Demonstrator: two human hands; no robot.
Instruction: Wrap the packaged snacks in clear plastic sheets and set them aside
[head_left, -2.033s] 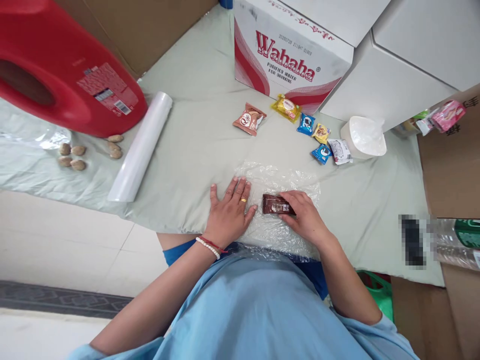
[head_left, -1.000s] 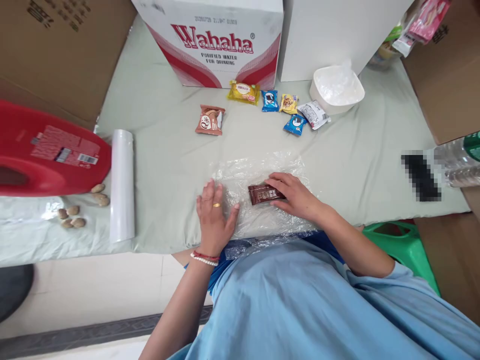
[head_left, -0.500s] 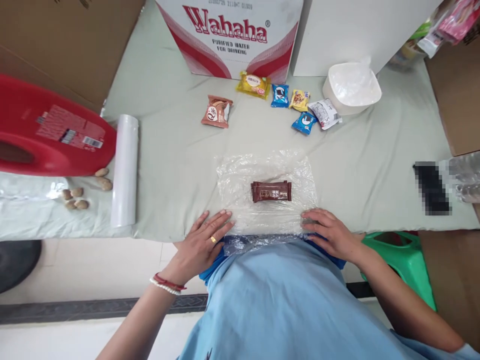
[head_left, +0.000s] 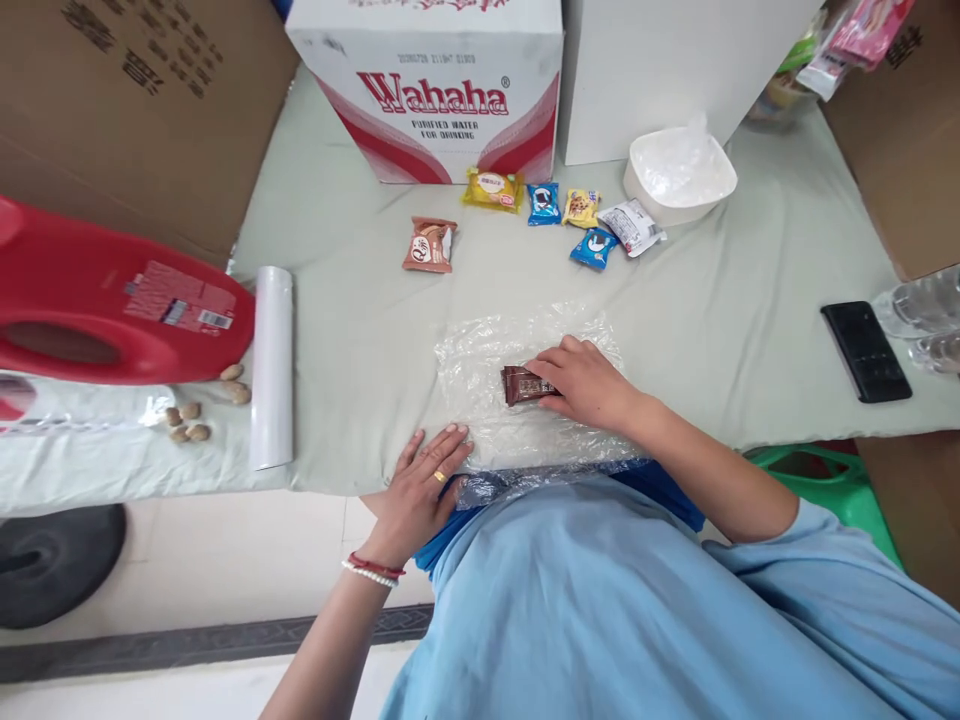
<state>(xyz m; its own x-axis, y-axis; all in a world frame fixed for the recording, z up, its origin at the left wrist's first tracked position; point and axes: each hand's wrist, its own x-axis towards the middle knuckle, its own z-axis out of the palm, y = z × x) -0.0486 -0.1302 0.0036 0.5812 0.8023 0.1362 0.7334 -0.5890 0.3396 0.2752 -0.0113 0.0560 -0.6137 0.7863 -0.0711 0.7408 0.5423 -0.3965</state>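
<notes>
Brown-wrapped snack bars (head_left: 517, 385), one overlapping another, lie on a sheet of clear plastic film (head_left: 480, 345) near the table's front edge. My right hand (head_left: 589, 385) reaches over their right end, thumb on the near side and fingers on the far side, closed about them. That end is hidden under the hand. With its fingers stretched out, my left hand (head_left: 429, 475) rests on the film's near left corner. The film's near edge hangs over the table edge against my blue shirt.
A roll of film (head_left: 272, 370), a red jug (head_left: 127, 300) and several nuts (head_left: 187, 420) are on the left. Wrapped snacks (head_left: 592, 248), a white bowl (head_left: 681, 190) and a Wahaha box (head_left: 442, 110) stand behind. A phone (head_left: 866, 350) lies at right.
My right hand has left the film's near right corner and moved up and inward onto the snack bars. My left hand stays on the film. The camera view has shifted slightly.
</notes>
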